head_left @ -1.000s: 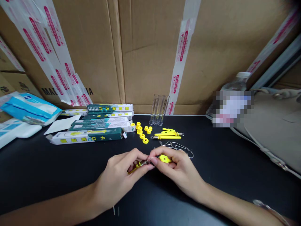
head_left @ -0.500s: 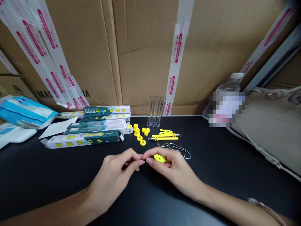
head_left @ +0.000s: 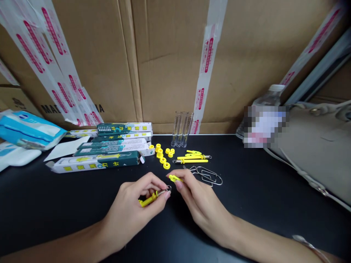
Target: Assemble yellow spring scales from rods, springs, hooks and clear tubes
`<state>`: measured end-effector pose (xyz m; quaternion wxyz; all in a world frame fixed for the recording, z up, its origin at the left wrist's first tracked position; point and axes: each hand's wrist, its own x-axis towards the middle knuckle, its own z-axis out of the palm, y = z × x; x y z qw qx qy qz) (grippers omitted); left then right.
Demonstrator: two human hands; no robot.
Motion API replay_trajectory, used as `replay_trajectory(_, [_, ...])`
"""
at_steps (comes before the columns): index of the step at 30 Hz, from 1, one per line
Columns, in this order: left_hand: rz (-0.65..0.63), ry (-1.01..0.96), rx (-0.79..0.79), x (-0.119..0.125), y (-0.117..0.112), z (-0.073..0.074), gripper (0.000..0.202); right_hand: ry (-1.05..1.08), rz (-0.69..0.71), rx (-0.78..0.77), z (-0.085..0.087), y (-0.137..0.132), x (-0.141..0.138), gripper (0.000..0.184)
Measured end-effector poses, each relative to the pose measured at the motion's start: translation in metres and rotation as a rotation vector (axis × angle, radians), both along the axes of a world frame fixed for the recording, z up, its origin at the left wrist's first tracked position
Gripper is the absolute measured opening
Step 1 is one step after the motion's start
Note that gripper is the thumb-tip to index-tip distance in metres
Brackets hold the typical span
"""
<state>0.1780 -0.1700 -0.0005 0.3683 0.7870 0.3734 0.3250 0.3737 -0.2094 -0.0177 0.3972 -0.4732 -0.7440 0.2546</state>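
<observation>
Near the middle of the black surface, I have my left hand pinching a yellow rod and my right hand pinching a small yellow piece; yellow rings lie loose farther off.

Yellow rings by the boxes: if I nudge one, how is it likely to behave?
The yellow rings look like moulded plastic, so they are probably light and easy to shift. Their round shape suggests one on edge could roll, while one lying flat would more likely slide. The black bench top looks smooth, so they may skid readily.
</observation>
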Motion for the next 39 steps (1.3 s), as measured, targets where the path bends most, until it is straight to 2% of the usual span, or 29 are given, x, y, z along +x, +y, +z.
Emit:
replay_trajectory(3, [0.007,0.018,0.027,-0.0001,0.0005,-0.0016,0.012,0.006,0.04,-0.005,-0.0015,-0.0012,-0.0009,0.018])
replay_trajectory(6, [0.034,-0.012,0.04,-0.0001,0.0026,-0.0037,0.012,0.001,0.019,-0.01,-0.0009,-0.0015,-0.0012,0.015])
replay_trajectory(17, [-0.003,-0.073,-0.067,-0.0027,0.0049,-0.0002,0.013,0.003,0.048,0.033,0.0,-0.0018,-0.0007,0.014])
replay_trajectory(28, [-0.014,-0.015,0.058,-0.0019,0.003,-0.0013,0.014,0.033,0.046,0.047,0.0024,-0.0035,-0.0013,0.011])
replay_trajectory(39, [0.005,0.009,0.041,-0.003,0.0014,-0.002,0.015,0.028,0.015,0.068,0.0031,-0.0047,-0.0017,0.01])
